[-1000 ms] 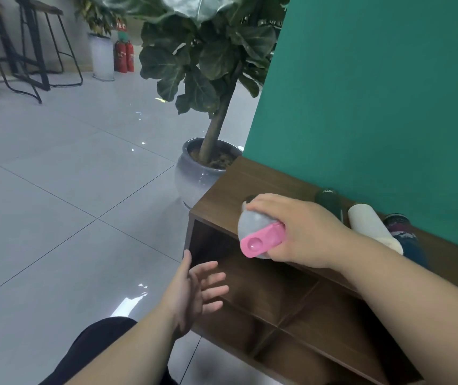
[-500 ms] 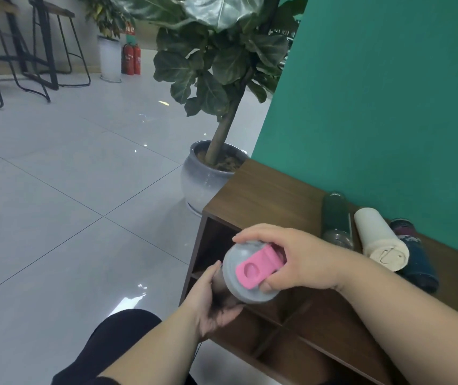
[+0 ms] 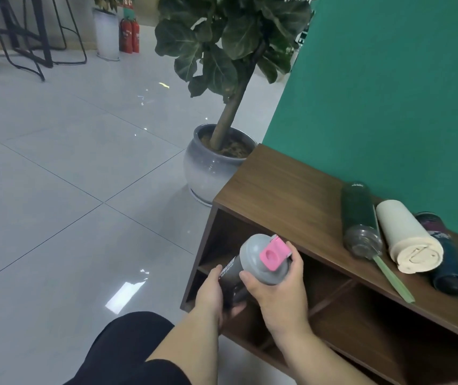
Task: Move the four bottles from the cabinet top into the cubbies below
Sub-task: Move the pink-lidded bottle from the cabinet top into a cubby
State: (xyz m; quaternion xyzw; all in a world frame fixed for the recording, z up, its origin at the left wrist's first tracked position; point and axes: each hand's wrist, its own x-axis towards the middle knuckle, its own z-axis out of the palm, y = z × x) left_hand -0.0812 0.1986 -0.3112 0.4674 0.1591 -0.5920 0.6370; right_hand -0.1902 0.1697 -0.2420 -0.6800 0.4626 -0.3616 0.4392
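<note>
Grey-lidded shaker bottle (image 3: 253, 266) with pink flip cap — held by both hands at the upper-left cubby (image 3: 222, 240): right hand (image 3: 280, 284) wraps the lid, left hand (image 3: 211, 290) cups the dark body. Probably rigid, light, smooth — best held by the body.

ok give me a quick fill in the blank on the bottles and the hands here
1. The flip cap on the grey-lidded bottle is ____.
2. ____ bottles lie on the cabinet top.
3. The cream bottle lies between the green bottle and the ____ bottle.
4. The held bottle is gripped by ____ hands.

Missing: pink; three; dark blue; both
</note>
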